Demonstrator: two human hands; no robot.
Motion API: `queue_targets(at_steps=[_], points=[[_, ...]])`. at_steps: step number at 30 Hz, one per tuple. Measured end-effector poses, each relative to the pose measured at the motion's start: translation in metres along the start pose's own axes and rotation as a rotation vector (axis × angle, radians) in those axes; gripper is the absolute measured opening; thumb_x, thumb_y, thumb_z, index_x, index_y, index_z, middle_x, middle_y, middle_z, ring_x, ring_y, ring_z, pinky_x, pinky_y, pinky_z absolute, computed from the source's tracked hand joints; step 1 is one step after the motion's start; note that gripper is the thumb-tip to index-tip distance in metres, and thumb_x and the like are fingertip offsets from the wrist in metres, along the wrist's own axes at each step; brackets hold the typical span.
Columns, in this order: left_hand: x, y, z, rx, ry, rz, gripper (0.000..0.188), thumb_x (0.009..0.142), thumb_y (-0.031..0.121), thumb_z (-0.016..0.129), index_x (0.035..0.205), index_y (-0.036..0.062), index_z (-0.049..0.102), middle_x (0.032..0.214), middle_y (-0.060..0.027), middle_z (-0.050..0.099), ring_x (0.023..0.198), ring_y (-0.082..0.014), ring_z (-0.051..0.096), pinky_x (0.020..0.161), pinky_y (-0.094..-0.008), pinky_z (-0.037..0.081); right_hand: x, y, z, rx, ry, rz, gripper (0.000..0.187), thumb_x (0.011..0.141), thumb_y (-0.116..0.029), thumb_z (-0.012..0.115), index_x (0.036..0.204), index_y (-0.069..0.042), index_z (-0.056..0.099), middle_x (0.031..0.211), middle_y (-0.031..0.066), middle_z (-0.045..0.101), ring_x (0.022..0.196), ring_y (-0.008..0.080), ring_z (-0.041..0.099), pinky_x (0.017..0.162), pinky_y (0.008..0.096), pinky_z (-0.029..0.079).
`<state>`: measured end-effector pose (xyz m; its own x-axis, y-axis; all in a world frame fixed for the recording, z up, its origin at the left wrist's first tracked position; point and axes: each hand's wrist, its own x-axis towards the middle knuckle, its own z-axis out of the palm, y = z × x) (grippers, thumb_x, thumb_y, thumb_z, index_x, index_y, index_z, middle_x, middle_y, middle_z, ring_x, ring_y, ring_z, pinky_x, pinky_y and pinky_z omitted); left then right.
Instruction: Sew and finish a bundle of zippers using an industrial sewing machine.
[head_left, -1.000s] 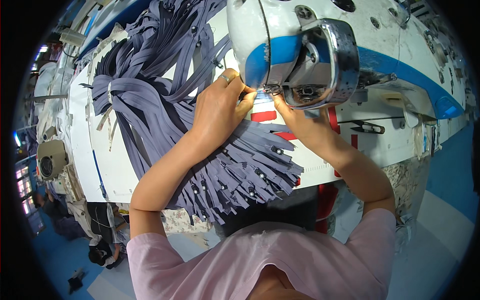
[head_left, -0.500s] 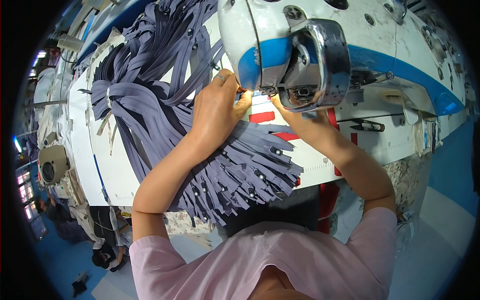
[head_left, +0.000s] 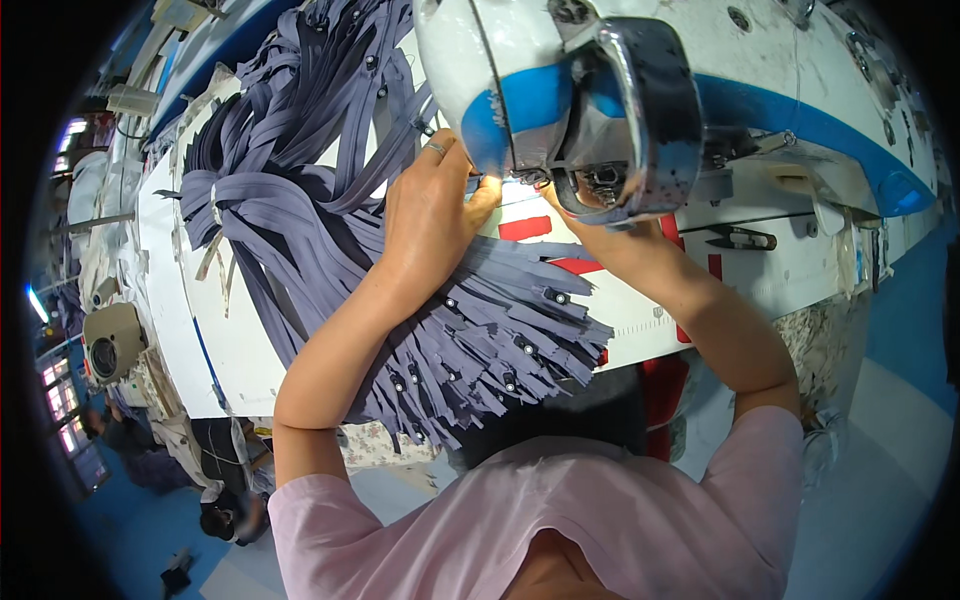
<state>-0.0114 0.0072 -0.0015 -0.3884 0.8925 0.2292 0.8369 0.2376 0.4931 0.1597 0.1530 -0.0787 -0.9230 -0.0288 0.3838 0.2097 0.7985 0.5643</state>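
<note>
My left hand [head_left: 428, 205] is at the left side of the sewing machine's head [head_left: 530, 100], with a ring on one finger. Its fingers are curled and pinched together by the needle area; what they grip is hidden. Most of my right hand [head_left: 592, 236] is behind the machine's metal lever loop [head_left: 655, 120], so its fingers do not show. A big bundle of grey-purple zippers [head_left: 280, 215] lies left of and beneath my left arm. The cut ends with dark sliders [head_left: 510, 381] fan out toward me, and one strand with a slider passes behind my left hand.
The white table [head_left: 260, 385] bears red tape marks [head_left: 526, 228] and a printed ruler edge. Thread snips [head_left: 745, 238] lie right of my right forearm. A beige round-fronted device [head_left: 112, 343] stands off at the left. Another person [head_left: 232, 515] is in the lower left background.
The whole view has shifted a little. My hands stay by the needle area in nearly the same pose, and the zipper bundle lies as before.
</note>
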Motion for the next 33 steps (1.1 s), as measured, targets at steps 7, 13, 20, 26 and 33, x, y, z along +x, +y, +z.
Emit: queue_targets(at_steps=[7,13,20,26,33], points=[[0.000,-0.004,0.000,0.002,-0.044,-0.052,0.025,0.082,0.014,0.072,0.099,-0.0001,0.060,0.092,-0.0170,0.063,0.075,-0.0392,0.064,0.064,-0.0471,0.052,0.033,0.029,-0.047,1.157,-0.632,0.365,0.043,0.101,-0.017,0.047,0.144,-0.010,0.045,0.150,0.0162,0.042,0.139,0.0332,0.041,0.116,0.0502,0.028],[0.001,-0.002,0.002,0.019,-0.062,-0.031,0.026,0.083,0.014,0.072,0.100,-0.0007,0.059,0.095,-0.0173,0.063,0.077,-0.0398,0.064,0.063,-0.0476,0.051,0.005,0.008,-0.003,0.944,-0.072,0.200,0.042,0.101,-0.017,0.048,0.142,-0.007,0.044,0.147,0.0163,0.046,0.135,0.0315,0.045,0.114,0.0493,0.033],[-0.001,-0.008,0.007,0.023,-0.069,-0.024,0.027,0.083,0.015,0.072,0.100,-0.0015,0.059,0.094,-0.0182,0.062,0.077,-0.0406,0.065,0.063,-0.0484,0.051,0.015,0.009,-0.013,0.964,-0.080,0.276,0.036,0.096,-0.014,0.057,0.130,-0.005,0.054,0.130,0.0162,0.059,0.123,0.0300,0.056,0.104,0.0428,0.043],[0.000,-0.009,0.004,0.036,-0.057,-0.014,0.031,0.082,0.015,0.073,0.102,-0.0030,0.059,0.100,-0.0209,0.064,0.079,-0.0414,0.066,0.065,-0.0488,0.052,0.024,0.013,-0.026,1.139,0.041,0.426,0.030,0.085,-0.006,0.071,0.113,-0.005,0.061,0.104,0.0111,0.065,0.096,0.0233,0.066,0.082,0.0346,0.052],[0.001,-0.008,0.006,0.075,-0.036,-0.022,0.033,0.081,0.015,0.073,0.104,-0.0037,0.059,0.104,-0.0236,0.064,0.081,-0.0421,0.066,0.066,-0.0487,0.053,0.028,0.017,-0.026,1.087,0.170,0.386,0.024,0.083,-0.003,0.073,0.105,-0.006,0.062,0.092,0.0064,0.066,0.087,0.0177,0.065,0.074,0.0325,0.052]])
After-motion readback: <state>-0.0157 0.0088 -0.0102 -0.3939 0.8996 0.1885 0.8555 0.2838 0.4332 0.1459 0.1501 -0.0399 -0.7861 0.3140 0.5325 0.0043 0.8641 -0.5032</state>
